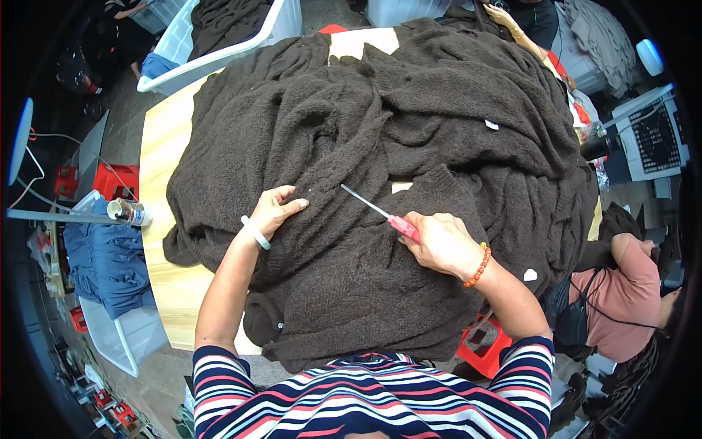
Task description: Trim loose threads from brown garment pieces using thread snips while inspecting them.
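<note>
A heap of dark brown knitted garments point(344, 293) is spread over the table in front of me. My right hand point(446, 245) is closed round the pink-red handle of a slim tool point(365, 201). Its long, thin metal shaft points up and left over the knit; the tip is too small to make out. To the left, my left hand point(272, 212) lies on the same brown knit, thumb and fingers apart, holding nothing I can see. Small white tags point(491, 124) show on the garments at the right.
Pale wood of the table point(175, 293) shows along the left. A jar point(128, 212) stands at its left edge, above a bin of blue cloth point(110, 263). Another white bin point(274, 29) holds dark cloth at the back. A person in pink point(614, 307) is at the right; another person's arm point(519, 33) reaches in at the far right.
</note>
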A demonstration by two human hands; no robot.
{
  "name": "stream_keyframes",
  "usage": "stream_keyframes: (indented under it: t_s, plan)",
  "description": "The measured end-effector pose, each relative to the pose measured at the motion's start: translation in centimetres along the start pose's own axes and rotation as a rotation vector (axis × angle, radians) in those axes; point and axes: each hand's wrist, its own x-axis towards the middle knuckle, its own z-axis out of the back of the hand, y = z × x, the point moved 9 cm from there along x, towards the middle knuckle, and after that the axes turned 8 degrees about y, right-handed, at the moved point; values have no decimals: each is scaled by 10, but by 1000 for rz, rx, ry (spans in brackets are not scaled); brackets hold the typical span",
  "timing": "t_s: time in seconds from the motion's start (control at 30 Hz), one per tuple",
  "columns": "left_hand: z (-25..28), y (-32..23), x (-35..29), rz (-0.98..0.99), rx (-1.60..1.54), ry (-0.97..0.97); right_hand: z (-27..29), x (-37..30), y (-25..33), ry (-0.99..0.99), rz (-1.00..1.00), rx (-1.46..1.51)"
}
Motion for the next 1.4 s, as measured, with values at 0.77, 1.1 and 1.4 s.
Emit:
stream_keyframes:
  t_s: [0.77, 1.1, 1.4]
  plan:
    - [-14, -7, 15, -182, 95, -161, -9, 9, 28, 129, 24, -118]
    - [-16, 8, 15, -207, 1, -127, -29, -3, 35, 175, 73, -44]
    - [7, -8, -54, -14, 950, -295, -7, -16, 22, 137, -69, -111]
